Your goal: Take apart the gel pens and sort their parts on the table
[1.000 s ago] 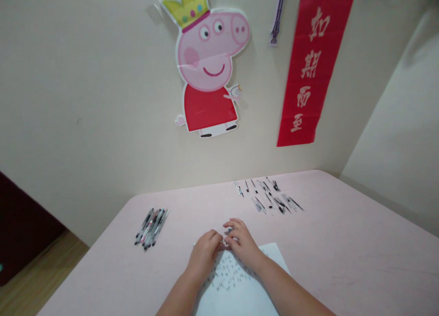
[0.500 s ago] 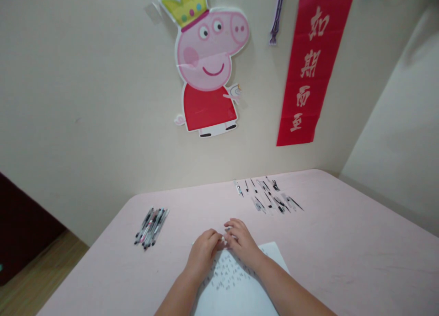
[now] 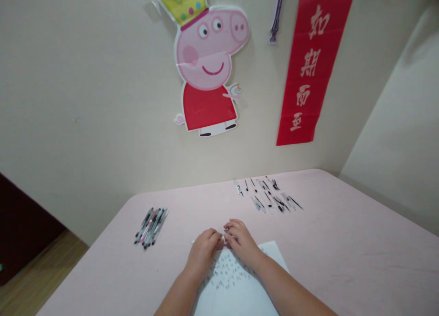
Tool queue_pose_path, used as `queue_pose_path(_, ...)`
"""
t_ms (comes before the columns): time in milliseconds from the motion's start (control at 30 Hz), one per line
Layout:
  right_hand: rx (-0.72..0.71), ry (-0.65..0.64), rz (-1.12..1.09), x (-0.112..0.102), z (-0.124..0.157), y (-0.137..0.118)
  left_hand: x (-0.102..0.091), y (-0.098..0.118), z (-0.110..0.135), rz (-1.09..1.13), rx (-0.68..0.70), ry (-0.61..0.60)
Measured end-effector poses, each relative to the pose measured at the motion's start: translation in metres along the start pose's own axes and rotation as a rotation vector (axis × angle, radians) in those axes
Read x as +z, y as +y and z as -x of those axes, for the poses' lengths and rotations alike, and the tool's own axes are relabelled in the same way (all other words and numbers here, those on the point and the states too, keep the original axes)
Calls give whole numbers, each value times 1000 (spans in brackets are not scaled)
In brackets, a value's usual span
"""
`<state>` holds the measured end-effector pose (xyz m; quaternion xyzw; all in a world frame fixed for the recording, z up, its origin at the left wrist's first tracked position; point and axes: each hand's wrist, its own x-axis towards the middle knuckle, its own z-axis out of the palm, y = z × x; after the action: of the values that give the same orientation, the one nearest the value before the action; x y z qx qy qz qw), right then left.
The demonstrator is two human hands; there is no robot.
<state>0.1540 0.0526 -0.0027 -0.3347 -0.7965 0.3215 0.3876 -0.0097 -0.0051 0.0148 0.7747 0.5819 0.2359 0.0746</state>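
My left hand [image 3: 203, 251] and my right hand [image 3: 243, 243] meet over the top edge of a white sheet of paper [image 3: 236, 300] with rows of small dark marks. Both hands are closed, fingertips pinched close together. A small whitish pen part [image 3: 222, 238] shows between them, mostly covered by the fingers. A pale tip pokes out beyond the left hand's outer side. Whether each hand holds a separate piece, I cannot tell. Several pens [image 3: 151, 228] lie bundled to the left. Loose pen parts [image 3: 269, 206], some clear and some black, lie in two rows at the back right.
The pink-covered table [image 3: 336, 243] meets the wall at the back. On the wall are a cartoon pig cutout [image 3: 211, 108], a red banner [image 3: 313, 69] and a hanging purple cord [image 3: 277, 14]. Wooden floor [image 3: 51, 270] shows at the lower left.
Hardly anything differs. The fingertips have shifted very slightly around the small whitish piece; pens, loose parts and paper stay where they were.
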Motion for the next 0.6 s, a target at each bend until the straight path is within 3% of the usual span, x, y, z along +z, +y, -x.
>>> queue_pose_path(367, 23, 74, -78, 2, -1, 6, 6, -9, 0, 1, -22, 18)
queue_pose_path(600, 56, 176, -3, 1, -3, 13, 4, -13, 1, -39, -67, 40)
